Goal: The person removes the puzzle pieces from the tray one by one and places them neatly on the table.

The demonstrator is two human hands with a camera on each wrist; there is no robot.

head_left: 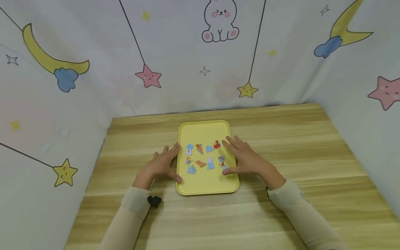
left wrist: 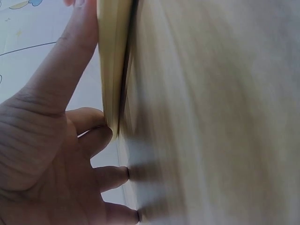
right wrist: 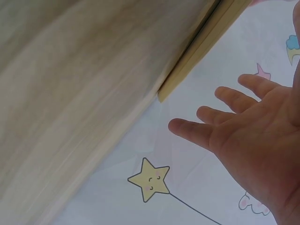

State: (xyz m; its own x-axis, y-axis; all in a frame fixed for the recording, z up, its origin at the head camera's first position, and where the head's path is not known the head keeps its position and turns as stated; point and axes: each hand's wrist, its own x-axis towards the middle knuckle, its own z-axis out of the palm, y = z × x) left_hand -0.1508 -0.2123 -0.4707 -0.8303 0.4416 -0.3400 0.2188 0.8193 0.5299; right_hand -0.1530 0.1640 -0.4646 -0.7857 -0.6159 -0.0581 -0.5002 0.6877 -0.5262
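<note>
A yellow tray (head_left: 206, 184) lies on the table in the head view, bearing several small flat picture pieces in two rows. Among them are an orange piece (head_left: 199, 149), a red piece (head_left: 217, 144) and a blue-and-white piece (head_left: 210, 163). At the tray's left side is my left hand (head_left: 160, 164), fingers spread; the left wrist view shows its thumb and some fingers against the tray's side (left wrist: 112, 61). My right hand (head_left: 248, 159) is spread at the right rim, thumb over the tray by the lower right piece; in the right wrist view its fingers (right wrist: 194, 131) stand apart from the tray's edge.
The wood-grain table (head_left: 281, 135) extends around the tray. White cloth (head_left: 181, 41) printed with stars, moons and a bear hangs behind and on both sides. A small black object (head_left: 154, 201) sits at the left cuff.
</note>
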